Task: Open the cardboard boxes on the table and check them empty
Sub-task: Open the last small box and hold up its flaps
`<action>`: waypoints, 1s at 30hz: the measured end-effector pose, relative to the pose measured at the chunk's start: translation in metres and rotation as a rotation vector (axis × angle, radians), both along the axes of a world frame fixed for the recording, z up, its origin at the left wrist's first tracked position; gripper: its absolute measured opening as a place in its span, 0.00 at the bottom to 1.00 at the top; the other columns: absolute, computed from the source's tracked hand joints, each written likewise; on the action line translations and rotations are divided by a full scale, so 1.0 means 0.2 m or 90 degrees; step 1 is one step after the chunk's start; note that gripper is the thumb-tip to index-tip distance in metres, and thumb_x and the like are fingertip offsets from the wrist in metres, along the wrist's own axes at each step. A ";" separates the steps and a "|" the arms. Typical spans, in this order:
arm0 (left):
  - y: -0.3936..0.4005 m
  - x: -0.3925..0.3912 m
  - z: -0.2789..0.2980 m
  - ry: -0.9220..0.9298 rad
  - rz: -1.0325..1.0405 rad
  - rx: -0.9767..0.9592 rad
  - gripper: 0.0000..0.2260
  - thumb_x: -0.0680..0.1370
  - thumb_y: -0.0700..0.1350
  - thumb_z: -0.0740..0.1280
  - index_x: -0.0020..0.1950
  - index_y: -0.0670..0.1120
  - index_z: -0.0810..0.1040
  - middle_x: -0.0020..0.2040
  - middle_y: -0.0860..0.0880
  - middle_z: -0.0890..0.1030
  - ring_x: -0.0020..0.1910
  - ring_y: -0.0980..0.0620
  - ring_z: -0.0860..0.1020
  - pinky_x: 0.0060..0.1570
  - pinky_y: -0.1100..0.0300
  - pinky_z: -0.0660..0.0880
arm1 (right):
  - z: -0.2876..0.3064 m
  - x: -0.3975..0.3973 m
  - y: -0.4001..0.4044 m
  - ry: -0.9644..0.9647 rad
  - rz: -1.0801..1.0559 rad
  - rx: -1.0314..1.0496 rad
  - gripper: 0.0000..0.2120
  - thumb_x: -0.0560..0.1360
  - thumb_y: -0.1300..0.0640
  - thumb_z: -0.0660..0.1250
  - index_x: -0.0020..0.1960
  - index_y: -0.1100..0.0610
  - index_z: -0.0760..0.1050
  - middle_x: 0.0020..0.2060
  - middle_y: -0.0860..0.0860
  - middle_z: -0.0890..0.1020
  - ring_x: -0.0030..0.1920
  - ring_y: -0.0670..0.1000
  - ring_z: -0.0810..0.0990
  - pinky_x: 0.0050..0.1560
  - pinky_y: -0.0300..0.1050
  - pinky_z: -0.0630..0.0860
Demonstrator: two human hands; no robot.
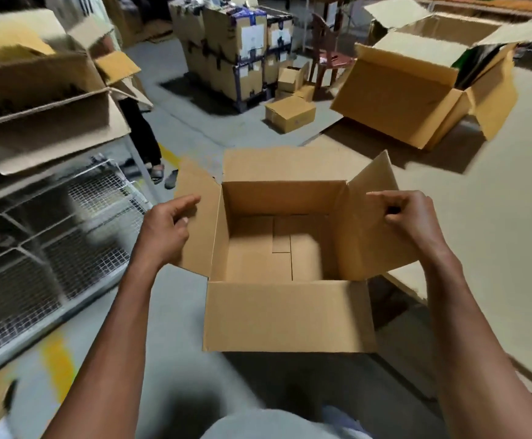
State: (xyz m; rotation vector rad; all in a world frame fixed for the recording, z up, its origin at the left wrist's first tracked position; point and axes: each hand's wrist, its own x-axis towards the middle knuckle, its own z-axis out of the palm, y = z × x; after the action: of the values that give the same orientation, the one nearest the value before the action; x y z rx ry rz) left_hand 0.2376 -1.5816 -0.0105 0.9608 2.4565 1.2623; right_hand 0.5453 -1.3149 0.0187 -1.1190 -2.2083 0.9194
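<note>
An open brown cardboard box (287,315) is held in the air in front of me, at the near-left corner of the cardboard-covered table (496,232). All its flaps are spread, and inside I see only its bare cardboard bottom. My left hand (166,229) grips the left side flap. My right hand (407,217) pinches the right side flap, which tilts upward. A larger open cardboard box (417,90) stands at the table's far end with dark material inside it.
A metal wire-mesh rack (52,248) stands at the left with big open cardboard boxes (43,99) on top. A person's legs (144,137) are beside the rack. Stacked cartons (233,49), small boxes (290,114) and a chair (325,52) stand on the floor beyond.
</note>
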 end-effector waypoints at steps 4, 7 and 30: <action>-0.07 -0.27 0.02 0.017 0.029 -0.011 0.26 0.76 0.28 0.61 0.68 0.51 0.79 0.61 0.52 0.83 0.60 0.57 0.80 0.66 0.60 0.72 | -0.05 -0.37 -0.04 -0.012 0.045 0.010 0.19 0.77 0.72 0.66 0.65 0.58 0.80 0.62 0.56 0.81 0.58 0.52 0.79 0.53 0.40 0.74; -0.04 -0.46 0.02 0.020 0.045 -0.021 0.26 0.77 0.28 0.61 0.69 0.50 0.79 0.59 0.54 0.81 0.59 0.57 0.79 0.64 0.63 0.70 | -0.06 -0.62 0.01 -0.015 0.050 0.018 0.19 0.77 0.72 0.66 0.64 0.57 0.80 0.60 0.55 0.82 0.54 0.48 0.78 0.49 0.35 0.73; 1.25 -2.42 0.10 0.036 -0.069 -0.024 0.25 0.78 0.29 0.63 0.70 0.52 0.78 0.63 0.56 0.80 0.62 0.61 0.78 0.59 0.70 0.69 | -0.06 -2.38 1.01 -0.008 -0.125 -0.015 0.25 0.75 0.74 0.66 0.67 0.54 0.79 0.60 0.51 0.83 0.44 0.51 0.83 0.42 0.45 0.83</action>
State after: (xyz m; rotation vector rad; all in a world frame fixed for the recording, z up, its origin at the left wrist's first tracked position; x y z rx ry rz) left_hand -0.2470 -1.3315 0.0092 1.1187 2.4245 1.1645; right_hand 0.0688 -1.1126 0.0076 -1.3284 -2.0573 0.8573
